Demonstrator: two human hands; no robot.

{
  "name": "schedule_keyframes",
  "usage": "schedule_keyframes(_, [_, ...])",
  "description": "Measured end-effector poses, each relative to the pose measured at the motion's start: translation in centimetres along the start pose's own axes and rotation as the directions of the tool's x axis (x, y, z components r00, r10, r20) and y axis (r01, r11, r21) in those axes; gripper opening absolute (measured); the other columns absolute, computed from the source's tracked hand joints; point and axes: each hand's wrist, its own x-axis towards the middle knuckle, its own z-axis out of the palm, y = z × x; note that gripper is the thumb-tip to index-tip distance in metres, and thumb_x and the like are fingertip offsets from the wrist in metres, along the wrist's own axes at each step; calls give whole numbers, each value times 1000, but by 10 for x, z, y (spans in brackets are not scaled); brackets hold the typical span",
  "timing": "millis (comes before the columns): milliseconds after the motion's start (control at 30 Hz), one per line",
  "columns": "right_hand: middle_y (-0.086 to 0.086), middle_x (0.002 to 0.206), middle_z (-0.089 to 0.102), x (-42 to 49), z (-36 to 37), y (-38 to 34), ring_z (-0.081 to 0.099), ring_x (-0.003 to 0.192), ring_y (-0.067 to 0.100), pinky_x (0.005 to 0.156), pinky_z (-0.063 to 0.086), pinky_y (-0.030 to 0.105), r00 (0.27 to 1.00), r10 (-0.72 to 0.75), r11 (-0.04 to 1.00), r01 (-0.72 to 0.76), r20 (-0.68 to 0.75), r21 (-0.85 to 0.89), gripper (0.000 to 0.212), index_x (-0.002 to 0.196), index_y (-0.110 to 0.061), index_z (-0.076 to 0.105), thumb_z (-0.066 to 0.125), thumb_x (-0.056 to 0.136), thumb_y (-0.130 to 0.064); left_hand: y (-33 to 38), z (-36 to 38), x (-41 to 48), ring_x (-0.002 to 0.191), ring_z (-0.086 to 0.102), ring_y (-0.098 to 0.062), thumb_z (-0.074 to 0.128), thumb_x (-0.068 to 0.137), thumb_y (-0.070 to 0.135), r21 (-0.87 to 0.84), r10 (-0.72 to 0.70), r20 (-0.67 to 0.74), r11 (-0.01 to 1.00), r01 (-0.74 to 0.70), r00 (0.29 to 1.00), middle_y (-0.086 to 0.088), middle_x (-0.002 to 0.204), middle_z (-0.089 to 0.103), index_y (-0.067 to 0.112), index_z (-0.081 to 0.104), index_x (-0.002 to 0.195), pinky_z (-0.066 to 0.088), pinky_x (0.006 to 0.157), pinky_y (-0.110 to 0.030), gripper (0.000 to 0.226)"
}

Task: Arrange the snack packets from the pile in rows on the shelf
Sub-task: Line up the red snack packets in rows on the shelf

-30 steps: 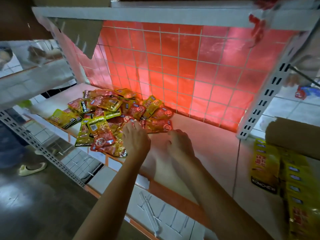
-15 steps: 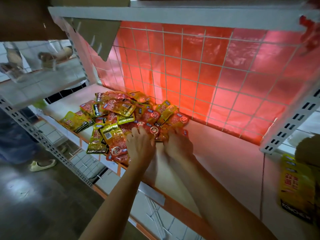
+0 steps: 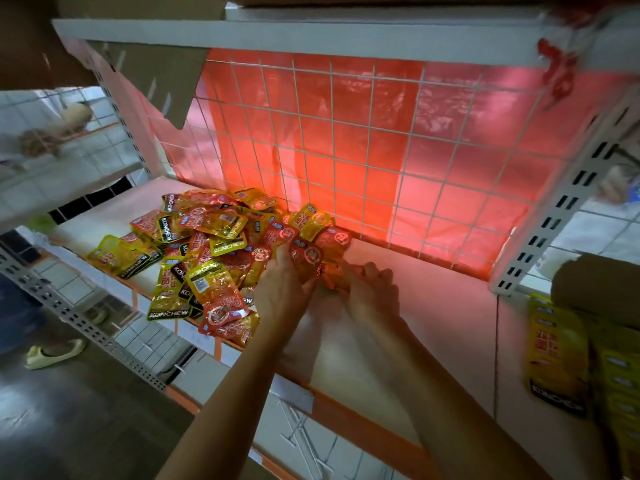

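Observation:
A loose pile of yellow and red snack packets (image 3: 207,251) lies on the left half of the white shelf (image 3: 433,306). At the pile's right edge my left hand (image 3: 280,292) grips a few red packets (image 3: 308,258), its thumb over their fronts. My right hand (image 3: 370,289) holds the same bunch from the right side, fingers curled around the packets' lower ends. The two hands are close together, nearly touching. How many packets are in the bunch is hard to tell.
A white wire grid (image 3: 363,161) with red sheeting behind closes the shelf's back. A slotted upright (image 3: 554,216) bounds the right side. Yellow packets (image 3: 561,351) stand in a row on the neighbouring shelf at right. Another shelf board (image 3: 277,39) runs overhead.
Both hands have moved forward into the pile's right edge and closed on a bunch of red packets. The camera has moved nearer to the shelf.

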Motion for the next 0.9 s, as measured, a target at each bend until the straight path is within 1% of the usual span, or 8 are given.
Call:
schedule_keyframes(133, [7,135,35,-8,-15,9,30,124,32,96,37,45,998,-2,999,4,61,-32,45,135,-37,45,41,93,-21,6,4,-2,104,61,-36,80,71,42,-92,-31,-2,995,30,1000,-15,113,62,15,35,137,49,79,-43,84])
schedule_keyframes(267, [6,116,42,-18,-26,23,42,115,31,94,42,38,995,67,974,-82,78,213,28,120,-29,62,51,93,-27,14,7,-3,108,60,-36,79,73,43,-81,-83,40,993,86,996,-16,117,60,9,39,133,48,84,-43,80])
schedule_keyframes(333, [8,119,44,-24,-27,29,44,113,34,94,41,36,996,65,979,-76,61,190,28,116,-28,64,52,92,-20,23,11,-7,107,60,-35,79,73,43,-94,-89,92,991,98,992,-15,117,61,7,44,128,48,84,-42,74])
schedule_keyframes(400, [8,125,45,-32,-24,34,44,114,34,93,41,37,997,80,990,-79,-3,116,31,121,-24,60,53,92,-21,34,17,-14,107,60,-35,78,73,45,-109,-81,143,989,97,986,-14,116,62,8,46,124,47,84,-41,71])
schedule_keyframes(500, [8,125,47,-41,-15,42,45,114,30,89,41,39,990,113,992,-107,-88,67,40,125,-20,52,50,93,-43,48,29,-26,108,59,-36,74,75,51,-101,-39,220,993,62,975,-15,117,62,8,46,122,46,82,-40,69])
schedule_keyframes(633, [14,127,44,-47,-10,50,43,115,33,91,43,41,959,261,955,-240,-114,172,62,132,-13,37,59,86,-50,62,41,-35,109,58,-35,68,81,50,-127,-21,277,990,58,961,-15,118,63,8,48,122,45,86,-39,62])
schedule_keyframes(733, [18,127,43,-51,-13,57,42,116,34,91,43,38,927,363,894,-318,-93,315,70,134,-9,31,65,85,-45,73,45,-40,108,59,-31,63,86,49,-179,-9,316,981,69,949,-12,118,64,10,51,123,47,90,-39,56])
schedule_keyframes(900, [11,127,52,-68,-25,75,54,115,26,91,45,33,888,417,832,-285,-197,477,54,133,-9,36,62,90,-29,105,52,-55,106,61,-32,59,91,38,-275,-17,345,954,119,939,-12,118,62,6,43,124,47,90,-41,49])
